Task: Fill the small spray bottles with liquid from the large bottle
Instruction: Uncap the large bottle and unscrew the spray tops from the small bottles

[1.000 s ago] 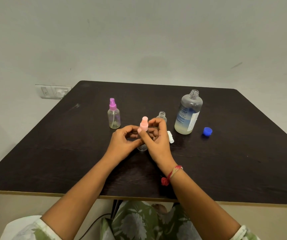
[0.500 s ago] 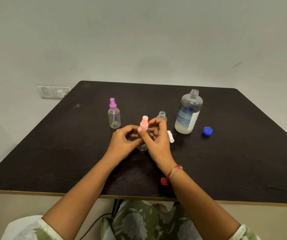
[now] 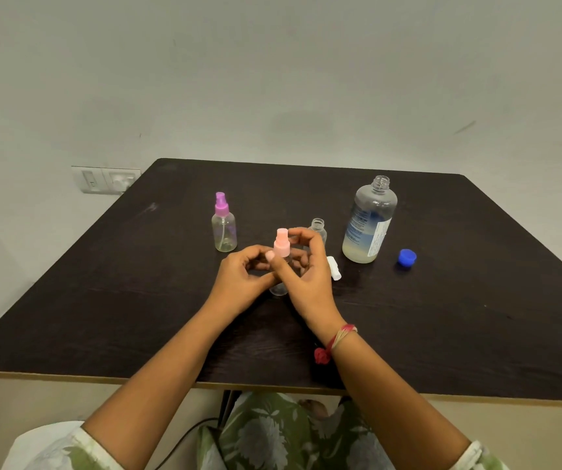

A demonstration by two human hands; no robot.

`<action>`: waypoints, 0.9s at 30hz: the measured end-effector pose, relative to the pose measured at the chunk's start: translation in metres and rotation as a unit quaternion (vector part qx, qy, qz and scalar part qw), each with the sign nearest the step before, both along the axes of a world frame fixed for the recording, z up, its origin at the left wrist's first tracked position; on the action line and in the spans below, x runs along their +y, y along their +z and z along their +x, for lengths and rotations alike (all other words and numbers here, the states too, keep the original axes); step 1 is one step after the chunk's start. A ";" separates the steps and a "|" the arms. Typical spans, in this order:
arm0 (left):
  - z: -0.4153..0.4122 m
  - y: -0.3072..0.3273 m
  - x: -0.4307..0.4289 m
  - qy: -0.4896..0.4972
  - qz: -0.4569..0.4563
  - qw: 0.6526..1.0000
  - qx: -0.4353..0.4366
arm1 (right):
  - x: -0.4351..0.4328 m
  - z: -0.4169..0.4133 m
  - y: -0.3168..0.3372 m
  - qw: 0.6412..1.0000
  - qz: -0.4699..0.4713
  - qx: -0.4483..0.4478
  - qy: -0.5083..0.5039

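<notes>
Head view: a dark counter [image 3: 103, 300] stands against a pale wall [image 3: 272, 79], and a person sits at its near edge with both forearms reaching over it.

The left hand [image 3: 242, 283] and right hand [image 3: 310, 276] meet at the middle of the counter around the pink bottle [image 3: 281, 245], a small clear spray bottle with a pink sprayer on top. It stands upright, and its clear base shows just below the hands. The left hand's fingers [image 3: 255, 252] are curled round the bottle's body. The right hand's fingers [image 3: 301, 234] arch over from the right and, with the thumb, pinch the pink sprayer at its collar.

Left of the hands and a little farther back stands the purple bottle [image 3: 224, 228], capped, with a little liquid at its bottom. Just behind the right hand is the open bottle [image 3: 317, 228], small, clear and without a top. A white sprayer [image 3: 334, 268] lies on its side on the counter just beside the right hand.

To the right stands the large bottle [image 3: 369, 225], upright, its neck uncovered, with pale liquid filling only its lowest part. Its blue cap [image 3: 407, 257] lies on the counter near it, to the right.

A red and pale thread band [image 3: 333, 340] circles the right wrist. A white switch plate [image 3: 106, 179] sits on the wall past the counter's far left corner. Green flowered cloth shows below the counter edge.
</notes>
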State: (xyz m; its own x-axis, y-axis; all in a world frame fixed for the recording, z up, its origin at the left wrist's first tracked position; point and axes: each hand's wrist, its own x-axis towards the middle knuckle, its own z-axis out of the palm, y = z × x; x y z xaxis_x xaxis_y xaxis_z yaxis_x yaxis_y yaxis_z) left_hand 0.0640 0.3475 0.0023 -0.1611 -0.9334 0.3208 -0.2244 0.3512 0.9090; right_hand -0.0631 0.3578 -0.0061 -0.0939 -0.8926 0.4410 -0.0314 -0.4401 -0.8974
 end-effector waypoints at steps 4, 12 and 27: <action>0.000 -0.001 -0.002 0.002 -0.002 1.000 -0.006 | 0.003 0.000 0.004 1.000 -0.018 0.014 0.000; -0.001 -0.002 -0.002 -0.002 0.004 1.000 0.011 | 0.006 0.001 0.008 0.994 -0.031 0.104 -0.035; 0.000 -0.002 -0.003 0.002 0.008 1.000 -0.004 | 0.013 -0.014 0.042 0.994 -0.042 -0.046 -0.095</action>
